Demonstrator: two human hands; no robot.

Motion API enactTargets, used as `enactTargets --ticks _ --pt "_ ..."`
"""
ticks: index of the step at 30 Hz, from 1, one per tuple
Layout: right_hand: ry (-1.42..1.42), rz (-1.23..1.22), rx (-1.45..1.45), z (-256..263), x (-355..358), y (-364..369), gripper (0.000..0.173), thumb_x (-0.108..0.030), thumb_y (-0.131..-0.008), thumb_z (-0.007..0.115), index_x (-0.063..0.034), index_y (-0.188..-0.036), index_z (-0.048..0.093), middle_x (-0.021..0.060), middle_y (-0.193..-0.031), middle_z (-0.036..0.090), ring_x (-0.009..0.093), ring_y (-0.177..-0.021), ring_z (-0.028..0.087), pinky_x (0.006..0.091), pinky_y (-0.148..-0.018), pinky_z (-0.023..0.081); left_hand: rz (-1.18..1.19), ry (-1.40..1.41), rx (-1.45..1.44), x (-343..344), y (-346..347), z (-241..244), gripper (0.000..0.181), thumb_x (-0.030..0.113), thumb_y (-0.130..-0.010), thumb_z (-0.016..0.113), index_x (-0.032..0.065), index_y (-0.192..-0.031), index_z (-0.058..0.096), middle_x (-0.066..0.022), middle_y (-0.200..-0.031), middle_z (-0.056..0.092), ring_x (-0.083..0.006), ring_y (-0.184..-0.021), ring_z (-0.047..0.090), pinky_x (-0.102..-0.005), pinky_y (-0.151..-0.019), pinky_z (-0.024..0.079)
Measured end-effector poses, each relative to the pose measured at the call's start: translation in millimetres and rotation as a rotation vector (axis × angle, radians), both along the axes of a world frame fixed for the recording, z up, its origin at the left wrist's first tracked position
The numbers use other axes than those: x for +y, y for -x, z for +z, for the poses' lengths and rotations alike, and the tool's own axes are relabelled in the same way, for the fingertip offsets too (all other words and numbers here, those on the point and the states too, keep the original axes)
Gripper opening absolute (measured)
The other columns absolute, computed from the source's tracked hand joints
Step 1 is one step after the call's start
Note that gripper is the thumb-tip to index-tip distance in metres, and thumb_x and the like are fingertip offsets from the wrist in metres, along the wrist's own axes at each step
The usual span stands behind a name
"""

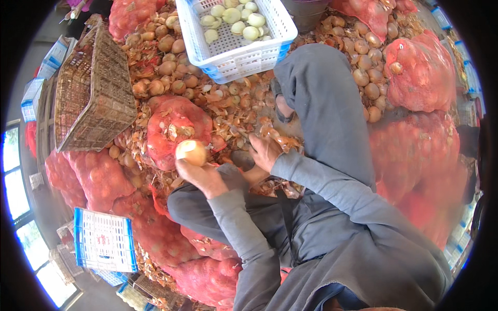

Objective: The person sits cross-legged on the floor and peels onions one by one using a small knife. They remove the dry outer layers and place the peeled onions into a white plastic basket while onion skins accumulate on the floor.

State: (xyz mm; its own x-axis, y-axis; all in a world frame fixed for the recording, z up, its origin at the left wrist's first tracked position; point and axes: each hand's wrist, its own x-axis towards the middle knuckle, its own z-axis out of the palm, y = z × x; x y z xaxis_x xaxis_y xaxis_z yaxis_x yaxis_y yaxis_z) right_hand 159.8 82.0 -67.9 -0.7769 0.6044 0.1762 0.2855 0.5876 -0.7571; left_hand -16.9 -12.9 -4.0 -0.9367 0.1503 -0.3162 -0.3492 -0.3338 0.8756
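A partly peeled onion (190,152) rests in my left hand (200,175), a pale bare patch showing on its upper side. To its right, my right hand (265,151) is closed around a knife (238,131), whose thin blade points up and left over the loose skins. Just beyond the onion lies a red mesh bag of onions (179,124). Peeled onions (231,16) sit in a white and blue plastic crate (249,58) in front of me.
Unpeeled onions (167,68) and dry skins cover the floor. A dirty brown plastic crate (113,93) stands tilted at left. Full red mesh bags (420,74) lie on both sides. Another white and blue crate (104,241) is at lower left, and a dark bucket (305,15) stands beyond my knee.
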Motion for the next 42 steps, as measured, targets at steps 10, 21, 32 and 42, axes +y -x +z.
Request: enactTargets --ticks 10,21,32,42 --pt "1.084 -0.073 0.092 112.6 25.1 29.2 0.028 -0.019 -0.101 0.062 -0.0039 -0.125 0.057 0.0042 -0.068 0.064 0.009 -0.04 0.052 0.0253 -0.035 0.04 -0.217 0.202 0.273 35.1 -41.6 27.2 0.042 0.0 -0.087 0.046 -0.0039 -0.125 0.064 -0.0169 -0.12 0.067 -0.0261 -0.109 0.067 -0.0388 -0.097 0.056" --pt "-0.034 -0.011 0.236 108.9 19.6 20.6 0.027 -0.008 -0.088 0.066 -0.0036 -0.114 0.062 0.0159 -0.087 0.067 0.038 -0.069 0.067 0.0423 -0.059 0.054 -0.337 0.353 0.287 37.2 -40.0 45.3 0.053 -0.001 -0.075 0.065 -0.0039 -0.127 0.058 -0.0119 -0.115 0.067 -0.0194 -0.1 0.068 -0.0317 -0.09 0.057" --pt "-0.386 0.066 0.07 92.1 15.8 10.6 0.038 -0.01 -0.091 0.06 0.0015 -0.127 0.059 0.0186 -0.081 0.069 0.033 -0.057 0.067 0.044 -0.047 0.051 -0.397 0.324 0.201 29.2 -37.6 33.7 0.053 0.008 -0.076 0.086 -0.0014 -0.122 0.06 -0.0093 -0.109 0.069 -0.0156 -0.094 0.068 -0.0284 -0.081 0.057" --pt "-0.015 0.125 -0.136 85.8 16.5 13.0 0.043 -0.009 -0.091 0.059 0.0034 -0.132 0.054 0.0208 -0.092 0.07 0.036 -0.066 0.071 0.0453 -0.053 0.054 -0.39 0.584 0.315 38.3 -44.7 54.6 0.049 0.002 -0.071 0.075 -0.0043 -0.117 0.061 -0.0115 -0.108 0.067 -0.0174 -0.093 0.066 -0.0303 -0.085 0.056"
